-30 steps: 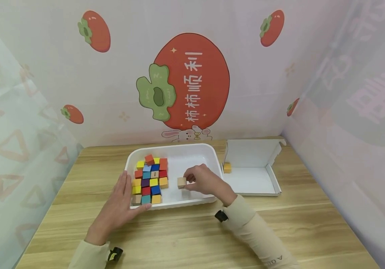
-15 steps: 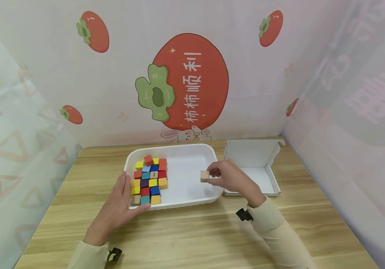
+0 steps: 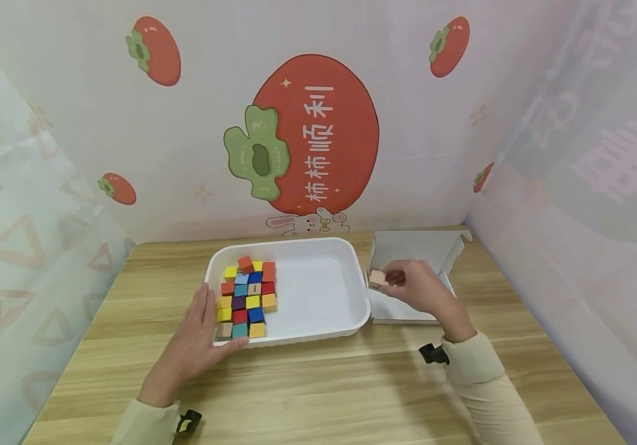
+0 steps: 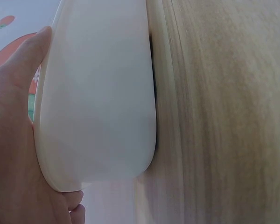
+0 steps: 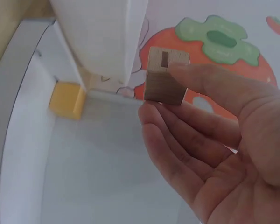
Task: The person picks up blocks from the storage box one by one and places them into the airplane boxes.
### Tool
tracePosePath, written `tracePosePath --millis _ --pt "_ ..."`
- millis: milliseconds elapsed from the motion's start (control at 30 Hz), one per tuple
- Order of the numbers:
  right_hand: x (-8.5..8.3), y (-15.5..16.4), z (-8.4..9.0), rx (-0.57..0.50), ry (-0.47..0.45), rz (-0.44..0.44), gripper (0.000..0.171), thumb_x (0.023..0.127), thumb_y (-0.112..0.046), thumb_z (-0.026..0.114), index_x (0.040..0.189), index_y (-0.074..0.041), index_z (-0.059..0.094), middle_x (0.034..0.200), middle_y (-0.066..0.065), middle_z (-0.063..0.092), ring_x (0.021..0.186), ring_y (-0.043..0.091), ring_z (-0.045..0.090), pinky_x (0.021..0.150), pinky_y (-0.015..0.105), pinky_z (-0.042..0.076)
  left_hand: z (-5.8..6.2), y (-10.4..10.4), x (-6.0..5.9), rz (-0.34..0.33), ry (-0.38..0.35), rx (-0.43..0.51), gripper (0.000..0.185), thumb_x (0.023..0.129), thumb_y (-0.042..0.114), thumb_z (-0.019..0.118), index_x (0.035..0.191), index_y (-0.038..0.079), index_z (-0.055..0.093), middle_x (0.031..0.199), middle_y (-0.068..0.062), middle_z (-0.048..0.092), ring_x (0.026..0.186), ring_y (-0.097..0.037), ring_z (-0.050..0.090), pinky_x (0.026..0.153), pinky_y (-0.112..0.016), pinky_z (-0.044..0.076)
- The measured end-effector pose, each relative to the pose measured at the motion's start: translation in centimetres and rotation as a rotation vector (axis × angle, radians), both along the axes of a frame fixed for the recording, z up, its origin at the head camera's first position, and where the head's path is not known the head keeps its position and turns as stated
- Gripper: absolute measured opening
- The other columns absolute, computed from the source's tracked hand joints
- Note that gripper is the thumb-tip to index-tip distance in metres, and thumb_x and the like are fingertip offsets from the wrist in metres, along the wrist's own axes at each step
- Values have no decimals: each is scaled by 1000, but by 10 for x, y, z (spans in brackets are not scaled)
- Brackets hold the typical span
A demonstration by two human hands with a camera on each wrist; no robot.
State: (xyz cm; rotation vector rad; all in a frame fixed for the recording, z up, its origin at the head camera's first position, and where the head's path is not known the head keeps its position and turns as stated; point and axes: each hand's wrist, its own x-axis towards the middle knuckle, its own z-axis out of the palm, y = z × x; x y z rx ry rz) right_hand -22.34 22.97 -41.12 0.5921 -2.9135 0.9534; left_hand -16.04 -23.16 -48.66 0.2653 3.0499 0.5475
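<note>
A plain wooden cube [image 3: 377, 279] is pinched between thumb and fingertips of my right hand [image 3: 421, 289], over the left side of the white cardboard box [image 3: 393, 309]. One face of this cube [image 5: 167, 77] carries a small dark bar mark in the right wrist view. Inside the box a yellow-orange cube [image 5: 67, 100] sits in a corner; the right hand and held cube hide it from the head view. My left hand [image 3: 187, 346] rests on the near-left corner of the white tray [image 3: 312, 334], fingers straight along the left rim and thumb on the front rim.
Many coloured cubes [image 3: 253, 301] fill the tray's left part, with a tilted red cube [image 3: 246, 265] on top at the back. The box's lid [image 3: 415, 247] stands raised at the back, right beside the tray. A printed cloth wall [image 3: 196, 123] closes off the table behind.
My right hand has carried the wooden cube rightward from above the tray's middle, across the rim, to over the box. The left hand stays at the tray's corner.
</note>
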Motion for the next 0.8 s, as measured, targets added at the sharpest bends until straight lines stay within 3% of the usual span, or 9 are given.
tracePosePath --millis 433,800 --pt "-10 22 -36 -17 -5 -236 23 91 -11 80 106 7 76 96 19 80 87 30 78 78 43 65 1 0 1 -2 2 -1 133 86 82 61 168 -2 -2 177 -23 -8 162 -49 6 121 -76 26" --pt "-25 14 -72 -6 -7 -358 25 89 -11 82 100 11 76 90 23 80 82 33 78 70 43 65 -1 0 0 -1 7 0 134 85 84 60 168 -1 -2 178 -23 -7 162 -49 7 121 -75 26"
